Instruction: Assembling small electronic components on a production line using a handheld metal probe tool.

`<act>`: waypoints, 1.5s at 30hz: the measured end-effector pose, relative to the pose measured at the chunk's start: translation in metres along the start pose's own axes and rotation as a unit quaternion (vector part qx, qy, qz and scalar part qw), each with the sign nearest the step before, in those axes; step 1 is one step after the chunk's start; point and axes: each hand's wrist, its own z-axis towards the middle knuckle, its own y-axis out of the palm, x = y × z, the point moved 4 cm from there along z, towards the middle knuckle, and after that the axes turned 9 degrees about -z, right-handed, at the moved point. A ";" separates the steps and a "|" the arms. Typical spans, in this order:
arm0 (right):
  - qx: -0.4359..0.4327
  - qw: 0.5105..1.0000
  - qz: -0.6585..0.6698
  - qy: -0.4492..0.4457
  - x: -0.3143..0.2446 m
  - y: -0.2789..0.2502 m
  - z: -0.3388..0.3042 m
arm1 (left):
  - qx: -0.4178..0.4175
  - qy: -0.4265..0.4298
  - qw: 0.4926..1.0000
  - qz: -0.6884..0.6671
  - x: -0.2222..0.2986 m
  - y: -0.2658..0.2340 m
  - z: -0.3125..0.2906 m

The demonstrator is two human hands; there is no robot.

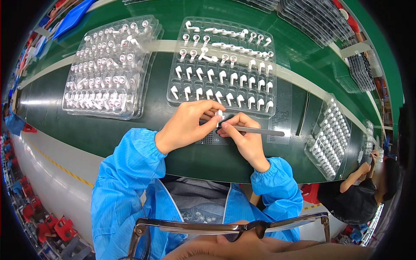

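Both of my hands meet in front of the middle clear plastic tray [268, 113]. My left hand [184, 123] pinches a small white earbud [219, 114] between thumb and fingers. In my right hand [246, 141] is a pair of grey metal tweezers [264, 131], its blunt end sticking out to the right. The tweezers' tips reach toward the earbud, but my fingers cover them. Rows of white earbuds [222, 76] fill the tray's pockets; in its far half some lie on their sides and others show round ends.
To the left stands a stack of clear trays [102, 114] loaded with white earbuds. Another filled tray [323, 167] lies at the right. Stacked trays [314, 21] stand on the far green surface. A person in black [353, 197] works at the right end of the table.
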 end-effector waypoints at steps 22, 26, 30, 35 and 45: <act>-0.006 1.000 0.024 0.007 -0.001 0.001 0.000 | 0.002 0.008 1.000 -0.002 0.002 0.002 0.001; -0.016 0.999 0.026 0.007 -0.001 0.000 0.000 | -0.002 -0.007 1.000 0.001 0.002 0.002 0.001; -0.020 0.999 0.029 0.003 -0.005 0.001 0.000 | 0.001 -0.011 1.000 0.005 0.005 0.000 0.000; -0.016 0.999 0.034 0.003 -0.007 -0.001 -0.001 | 0.071 0.036 0.997 0.008 0.016 -0.008 0.007; -0.019 0.998 0.058 -0.006 0.001 0.002 0.000 | 0.067 0.114 0.970 0.203 0.027 -0.016 0.115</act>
